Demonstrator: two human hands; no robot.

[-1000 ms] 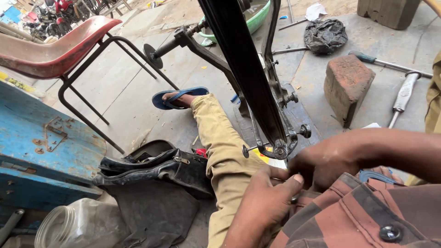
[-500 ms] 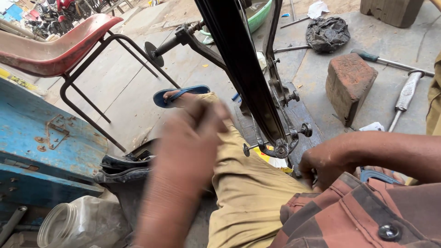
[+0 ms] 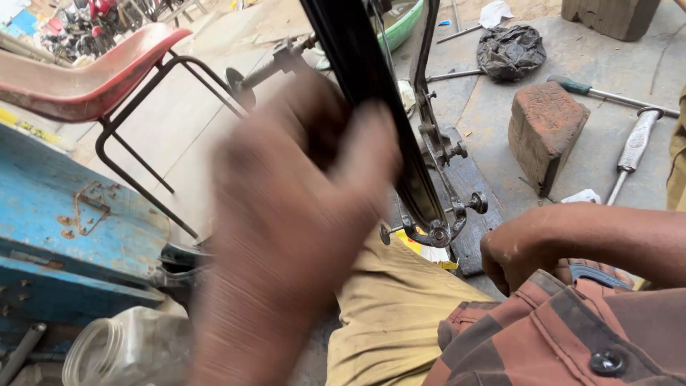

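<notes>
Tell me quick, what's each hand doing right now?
Left hand: raised, motion-blurred, fingers on the black bicycle frame; grip cannot be told.
Right hand: curled, nothing visibly held.

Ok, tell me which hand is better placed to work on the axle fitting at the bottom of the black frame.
Right, probably. The right hand sits low, just beside the axle fitting. The left hand is raised and blurred, higher up by the black frame.

Blurred left hand (image 3: 300, 214) before black frame (image 3: 371, 93)
</notes>
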